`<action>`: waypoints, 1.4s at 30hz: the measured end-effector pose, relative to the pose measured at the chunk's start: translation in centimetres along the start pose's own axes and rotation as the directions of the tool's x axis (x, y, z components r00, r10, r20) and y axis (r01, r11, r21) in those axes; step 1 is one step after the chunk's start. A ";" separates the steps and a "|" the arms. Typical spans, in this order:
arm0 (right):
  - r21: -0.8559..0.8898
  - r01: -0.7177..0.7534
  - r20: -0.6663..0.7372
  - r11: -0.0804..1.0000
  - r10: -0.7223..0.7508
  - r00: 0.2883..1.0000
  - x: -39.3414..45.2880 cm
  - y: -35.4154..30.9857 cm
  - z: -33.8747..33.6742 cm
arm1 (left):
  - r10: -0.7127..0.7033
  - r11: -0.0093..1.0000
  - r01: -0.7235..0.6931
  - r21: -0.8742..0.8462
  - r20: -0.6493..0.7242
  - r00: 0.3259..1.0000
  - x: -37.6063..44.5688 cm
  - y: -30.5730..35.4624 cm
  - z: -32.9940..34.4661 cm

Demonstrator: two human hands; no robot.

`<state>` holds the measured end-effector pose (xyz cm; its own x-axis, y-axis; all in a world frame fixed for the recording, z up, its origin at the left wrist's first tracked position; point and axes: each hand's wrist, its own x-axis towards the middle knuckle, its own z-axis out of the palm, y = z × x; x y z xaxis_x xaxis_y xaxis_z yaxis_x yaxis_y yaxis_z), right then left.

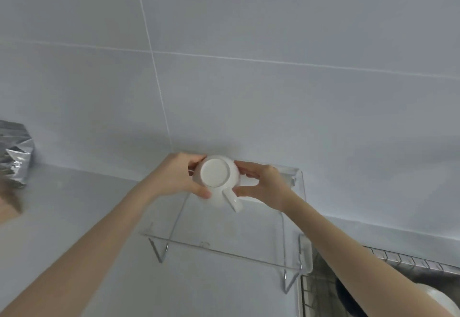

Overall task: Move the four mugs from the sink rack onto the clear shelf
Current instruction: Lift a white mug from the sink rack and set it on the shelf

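**Mug upside down over shelf's back edge**

Both forearms reach in. Left hand point(178, 176) and right hand point(267, 184) have fingers closed round white mug point(216, 180) from opposite sides, base toward camera, handle pointing down-right, above far end of clear shelf point(224, 232). Sink rack point(408, 264) at lower right.

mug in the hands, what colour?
Plain white mug, no pattern, base facing the head camera, held by left hand and right hand.
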<state>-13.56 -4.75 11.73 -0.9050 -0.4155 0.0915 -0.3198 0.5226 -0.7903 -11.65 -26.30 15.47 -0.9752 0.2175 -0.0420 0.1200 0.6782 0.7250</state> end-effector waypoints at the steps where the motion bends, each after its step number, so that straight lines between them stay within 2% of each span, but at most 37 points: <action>1: 0.014 -0.006 0.011 1.000 0.006 1.000 0.8 0.1 0.6 | -0.007 1.000 0.007 -0.004 0.002 1.000 0.3 -0.8 -0.2; 8: 0.083 -0.039 0.064 0.996 0.034 0.997 4.3 0.9 3.0 | -0.046 0.996 0.049 -0.081 0.036 0.998 1.5 -4.4 -1.4; 18: 0.203 -0.046 0.113 0.978 0.024 0.993 6.7 1.2 4.2 | -0.055 0.985 0.053 -0.165 -0.009 0.998 2.5 -6.2 -1.6; 25: 0.292 -0.088 0.117 0.952 0.056 0.992 7.0 1.3 4.9 | -0.039 0.962 0.041 -0.270 0.013 0.999 2.7 -7.6 -1.3; 32: 0.317 -0.112 0.092 0.942 0.087 0.992 7.5 1.5 5.5 | -0.051 0.960 0.048 -0.277 -0.003 0.999 2.6 -7.7 -1.1; 38: 0.281 -0.107 0.054 0.954 0.096 0.994 6.9 1.1 5.8 | -0.103 0.986 0.094 -0.140 -0.058 0.993 2.2 -7.1 -0.4; 42: 0.188 -0.124 0.024 0.974 0.121 0.992 6.1 0.7 5.0 | -0.099 0.990 0.117 0.078 -0.208 0.973 2.1 -5.3 0.7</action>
<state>-17.87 -10.68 8.71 -0.9303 -0.3664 -0.0193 -0.1472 0.4209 -0.8951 -14.19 -28.91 11.05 -0.9995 -0.0015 0.0306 0.0190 0.7517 0.6593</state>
